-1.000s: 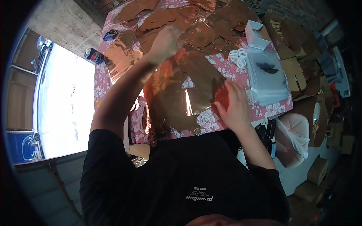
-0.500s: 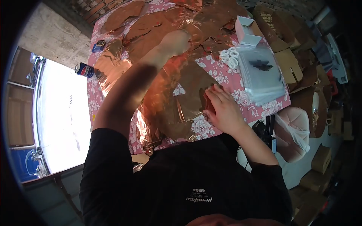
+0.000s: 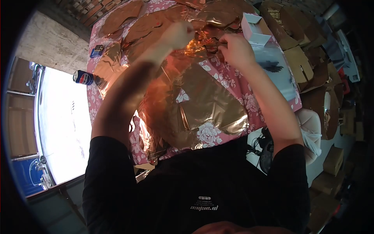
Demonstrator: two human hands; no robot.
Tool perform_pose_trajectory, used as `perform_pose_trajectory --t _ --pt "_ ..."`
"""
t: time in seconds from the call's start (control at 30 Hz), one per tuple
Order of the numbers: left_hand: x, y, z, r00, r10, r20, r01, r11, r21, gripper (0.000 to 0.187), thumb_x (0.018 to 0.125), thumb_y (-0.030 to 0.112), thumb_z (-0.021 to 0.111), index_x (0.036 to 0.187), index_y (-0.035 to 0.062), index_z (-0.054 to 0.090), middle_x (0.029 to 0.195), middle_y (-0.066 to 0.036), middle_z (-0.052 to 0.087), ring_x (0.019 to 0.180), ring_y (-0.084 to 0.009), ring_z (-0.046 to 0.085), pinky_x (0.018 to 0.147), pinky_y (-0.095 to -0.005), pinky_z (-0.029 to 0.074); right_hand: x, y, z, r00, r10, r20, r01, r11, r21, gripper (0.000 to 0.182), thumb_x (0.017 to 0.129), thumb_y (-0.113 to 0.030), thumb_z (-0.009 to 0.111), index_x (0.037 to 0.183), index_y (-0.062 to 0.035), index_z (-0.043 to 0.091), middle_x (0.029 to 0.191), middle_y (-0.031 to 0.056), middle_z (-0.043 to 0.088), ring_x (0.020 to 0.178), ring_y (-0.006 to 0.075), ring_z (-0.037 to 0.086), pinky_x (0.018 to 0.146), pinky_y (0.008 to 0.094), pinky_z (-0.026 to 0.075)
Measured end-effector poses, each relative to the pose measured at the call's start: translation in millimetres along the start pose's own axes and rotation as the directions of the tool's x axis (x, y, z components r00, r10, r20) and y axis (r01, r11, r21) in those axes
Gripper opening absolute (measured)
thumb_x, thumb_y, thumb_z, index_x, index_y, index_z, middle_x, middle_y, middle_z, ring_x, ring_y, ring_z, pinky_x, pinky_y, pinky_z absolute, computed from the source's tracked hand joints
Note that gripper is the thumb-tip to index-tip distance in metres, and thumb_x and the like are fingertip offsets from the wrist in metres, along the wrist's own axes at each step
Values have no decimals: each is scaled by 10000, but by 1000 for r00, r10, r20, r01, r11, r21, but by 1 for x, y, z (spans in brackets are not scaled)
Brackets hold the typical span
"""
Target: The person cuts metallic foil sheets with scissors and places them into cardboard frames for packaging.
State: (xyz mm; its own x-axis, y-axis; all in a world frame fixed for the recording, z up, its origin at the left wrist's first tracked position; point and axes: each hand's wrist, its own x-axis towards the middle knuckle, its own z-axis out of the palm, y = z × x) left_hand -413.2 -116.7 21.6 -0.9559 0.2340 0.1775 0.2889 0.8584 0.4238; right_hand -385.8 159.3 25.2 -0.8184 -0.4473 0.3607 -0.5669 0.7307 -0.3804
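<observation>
Flat, copper-coloured foil balloons, uninflated and crinkled, overlap across the table. My left hand is curled over the far part of the pile, its fingers bent closed on a foil balloon; the fingertips are partly hidden. To its right, my right hand hovers at the edge of the shiny crumpled foil, thumb and fingers bent with a gap between them. A large foil shape lies spread close to my body, with a small opening showing the cloth beneath.
A pink rose-patterned cloth covers the table. A white open box and clear plastic bags are at the right. At the left are a drink can and a small blue box. Cardboard boxes and a padded stool stand beyond the right edge.
My right hand has moved from the near foil sheet up and away to the far pile. That near sheet now spreads further right. My left hand has shifted slightly back and left.
</observation>
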Motion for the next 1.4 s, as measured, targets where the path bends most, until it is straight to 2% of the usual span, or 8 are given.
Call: perform_pose_trajectory --t 0.23,0.57,0.83,0.93,1.0,1.1,1.2,1.4 --pt "47 1 -65 996 -69 -51 64 994 -84 317 996 270 723 1167 6 756 910 -156 751 815 -185 725 741 -336 572 55 26 31 982 -161 -97 153 984 -92 469 898 -297 827 1257 -24 701 1135 184 760 1153 386 696 999 507 554" --pt "36 19 -151 908 307 -286 -360 920 -154 417 905 114 769 1309 47 692 1192 -291 736 1147 -455 709 965 -503 571 72 41 46 989 -71 131 84 992 -99 240 964 -266 719 1073 -66 796 1038 207 764 1005 411 729 891 516 577" --pt "69 -17 -145 821 -74 -566 203 964 169 341 920 158 807 1231 29 753 1176 -277 755 1108 -453 722 942 -508 574 83 48 41 991 18 134 29 938 -346 355 946 -263 743 1234 -56 741 1169 189 747 1165 390 695 970 516 565" --pt "51 -27 -168 788 -119 -603 213 973 86 345 931 121 796 1260 32 742 1185 -272 758 1075 -440 738 906 -488 583 83 49 53 964 -55 -259 -52 919 -390 434 929 -342 788 1220 -29 715 1179 193 731 1203 389 671 1007 500 549" --pt "10 -16 -210 959 -68 -276 -129 761 -636 354 943 60 766 1292 20 720 1184 -261 765 1076 -411 748 914 -464 585 77 32 43 961 20 -276 -92 964 -250 476 903 -435 825 1105 -15 730 1123 204 730 1163 389 674 1013 482 541" --pt "40 -32 -198 713 36 -701 122 977 175 380 946 28 746 1323 20 701 1168 -241 776 1073 -381 756 909 -453 594 71 18 39 999 53 7 -51 977 -207 488 877 -490 845 1016 -31 751 1105 197 729 1140 379 676 984 476 547" --pt "27 -23 -217 684 -396 -612 424 899 -108 369 955 47 744 1321 17 701 1130 -227 786 1073 -371 759 907 -446 600 67 25 53 999 -28 38 35 977 -210 370 920 -419 805 972 -54 777 1060 169 747 1090 372 699 948 486 564" --pt "31 -93 -244 707 -182 -683 232 973 -19 335 949 57 752 1279 14 713 1074 -232 786 991 -383 769 875 -462 596 76 23 59 994 26 110 1 971 -240 242 973 -303 727 1018 -72 787 1026 178 777 999 380 743 874 512 589"
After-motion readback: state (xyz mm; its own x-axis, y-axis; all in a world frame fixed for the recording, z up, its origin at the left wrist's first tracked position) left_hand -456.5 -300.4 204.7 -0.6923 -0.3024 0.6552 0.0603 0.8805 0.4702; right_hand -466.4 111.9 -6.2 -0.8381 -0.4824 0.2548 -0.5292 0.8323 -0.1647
